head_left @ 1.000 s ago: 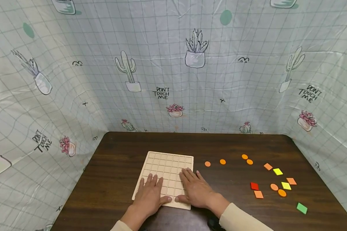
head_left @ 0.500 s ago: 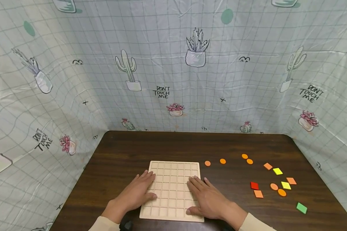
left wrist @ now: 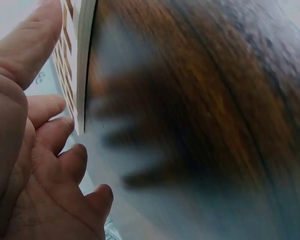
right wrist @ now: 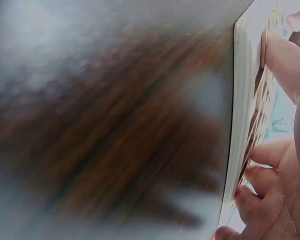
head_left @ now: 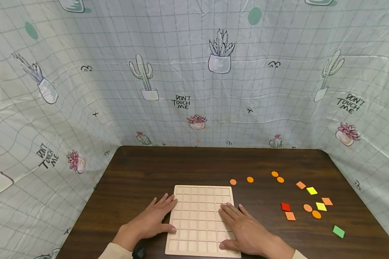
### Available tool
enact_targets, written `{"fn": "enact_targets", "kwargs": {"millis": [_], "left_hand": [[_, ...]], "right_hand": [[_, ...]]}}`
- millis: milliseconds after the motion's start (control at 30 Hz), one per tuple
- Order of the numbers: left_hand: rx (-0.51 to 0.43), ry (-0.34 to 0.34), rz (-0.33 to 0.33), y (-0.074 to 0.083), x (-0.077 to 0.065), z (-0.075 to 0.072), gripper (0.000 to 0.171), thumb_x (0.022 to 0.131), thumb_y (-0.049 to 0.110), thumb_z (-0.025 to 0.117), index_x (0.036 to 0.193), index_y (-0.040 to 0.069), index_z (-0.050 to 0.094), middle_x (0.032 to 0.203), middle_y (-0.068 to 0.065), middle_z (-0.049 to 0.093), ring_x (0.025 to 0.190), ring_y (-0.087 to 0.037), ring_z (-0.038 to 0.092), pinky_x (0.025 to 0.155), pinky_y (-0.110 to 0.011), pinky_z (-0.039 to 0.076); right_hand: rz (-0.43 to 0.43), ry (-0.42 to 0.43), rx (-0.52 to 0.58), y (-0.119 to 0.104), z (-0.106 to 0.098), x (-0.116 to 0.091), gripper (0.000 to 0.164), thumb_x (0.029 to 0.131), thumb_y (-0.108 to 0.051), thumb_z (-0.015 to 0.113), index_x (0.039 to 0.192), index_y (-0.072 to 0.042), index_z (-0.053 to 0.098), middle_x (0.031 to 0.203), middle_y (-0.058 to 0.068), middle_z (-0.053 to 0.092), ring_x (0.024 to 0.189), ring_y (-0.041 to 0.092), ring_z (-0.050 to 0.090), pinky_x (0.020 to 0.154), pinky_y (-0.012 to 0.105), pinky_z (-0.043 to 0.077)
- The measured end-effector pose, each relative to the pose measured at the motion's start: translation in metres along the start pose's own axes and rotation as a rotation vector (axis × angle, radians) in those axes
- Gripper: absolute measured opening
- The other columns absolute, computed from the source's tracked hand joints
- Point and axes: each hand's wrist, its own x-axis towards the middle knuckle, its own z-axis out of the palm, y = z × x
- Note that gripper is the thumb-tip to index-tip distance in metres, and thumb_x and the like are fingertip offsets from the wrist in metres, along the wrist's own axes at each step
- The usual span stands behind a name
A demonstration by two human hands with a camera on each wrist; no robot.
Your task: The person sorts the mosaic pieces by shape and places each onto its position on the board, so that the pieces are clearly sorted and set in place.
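A pale wooden grid board (head_left: 198,216) with shallow square cells lies flat on the dark brown table, near its front edge. At its left side, my left hand (head_left: 150,219) has its fingertips and thumb right at the board's edge, fingers extended. My right hand (head_left: 246,230) rests on the right part of the board, with straight fingers over the outer cells and the thumb on the lower right. In the left wrist view the board's edge (left wrist: 82,65) runs beside the thumb and fingers. The right wrist view has the board's rim (right wrist: 237,110) by the right fingers.
Right of the board lie several loose pieces: orange discs (head_left: 250,179), a red square (head_left: 285,207), yellow squares (head_left: 312,191), orange squares (head_left: 290,216) and a green tile (head_left: 338,231). A patterned curtain (head_left: 194,72) surrounds the table (head_left: 142,169) at the back and sides.
The board has slid toward the person and to the right, and turned straighter. My left hand moved left from the board's front to its left edge; my right hand shifted right and nearer.
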Motion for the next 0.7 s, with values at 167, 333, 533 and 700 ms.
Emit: {"fn": "enact_targets", "kwargs": {"millis": [167,333,533,700], "left_hand": [[0.021,-0.001,0.014,0.002,0.004,0.002,0.093,0.092,0.046,0.078,0.165,0.008,0.036,0.175,-0.012,0.025,0.164,-0.038,0.016,0.130,-0.068,0.009],[0.044,-0.001,0.023,0.004,0.005,0.003,0.091,0.094,0.048,0.076,0.165,0.008,0.036,0.175,-0.011,0.026,0.163,-0.037,0.017,0.129,-0.068,0.011],[0.068,-0.011,0.040,0.008,0.007,0.007,0.089,0.097,0.050,0.071,0.166,0.008,0.034,0.175,-0.012,0.025,0.163,-0.037,0.019,0.130,-0.067,0.012],[0.074,-0.025,0.050,0.009,0.010,0.008,0.084,0.101,0.049,0.067,0.167,0.010,0.031,0.176,-0.011,0.023,0.164,-0.034,0.018,0.131,-0.063,0.013]], "right_hand": [[0.000,0.012,0.017,0.006,0.000,-0.008,0.104,0.091,-0.079,0.058,0.161,-0.003,0.042,0.169,0.014,0.039,0.157,0.036,0.035,0.124,0.067,0.028],[0.006,0.018,0.002,0.012,0.000,-0.018,0.104,0.091,-0.079,0.057,0.161,-0.003,0.043,0.168,0.014,0.040,0.156,0.036,0.037,0.123,0.068,0.030],[0.033,-0.005,0.021,0.018,-0.002,-0.024,0.107,0.089,-0.082,0.057,0.161,-0.004,0.043,0.169,0.013,0.039,0.156,0.037,0.037,0.123,0.069,0.029],[0.044,-0.020,0.039,0.020,-0.003,-0.025,0.107,0.088,-0.082,0.058,0.161,-0.006,0.043,0.169,0.013,0.039,0.156,0.037,0.036,0.123,0.069,0.029]]}}
